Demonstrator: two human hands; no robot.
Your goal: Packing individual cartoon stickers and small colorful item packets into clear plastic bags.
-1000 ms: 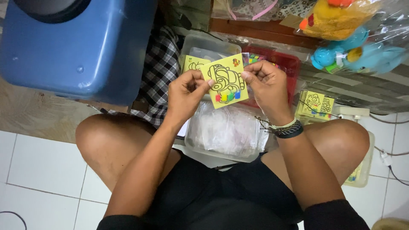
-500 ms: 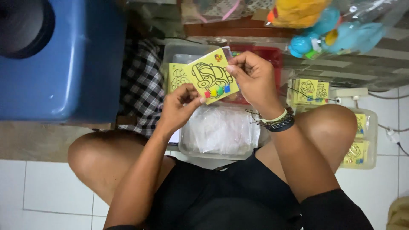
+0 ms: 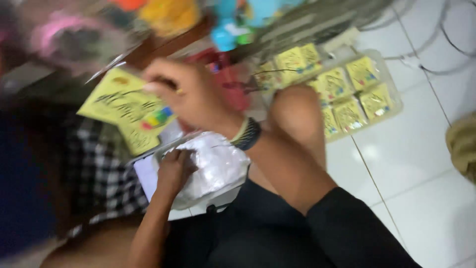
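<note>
The picture is blurred by a fast head turn. My right hand (image 3: 191,97) holds a yellow card (image 3: 124,106) with a black line drawing and a strip of coloured dots, pinched at its upper right edge. A dark band sits on that wrist. My left hand (image 3: 173,168) has let the card go and rests on a heap of clear plastic sleeves (image 3: 218,166) inside a clear tub (image 3: 148,173) on my lap. Whether the left fingers grip a sleeve is not clear.
A clear tray (image 3: 391,101) of several more yellow cards lies on the white tiled floor to the right of my knee. Checked cloth (image 3: 99,168) and a blue container (image 3: 22,198) are at the left. Bagged colourful toys (image 3: 163,15) blur along the top.
The view has swung and tilted hard to the right. My left hand dropped from the card down onto the plastic sleeves; my right hand alone keeps the card.
</note>
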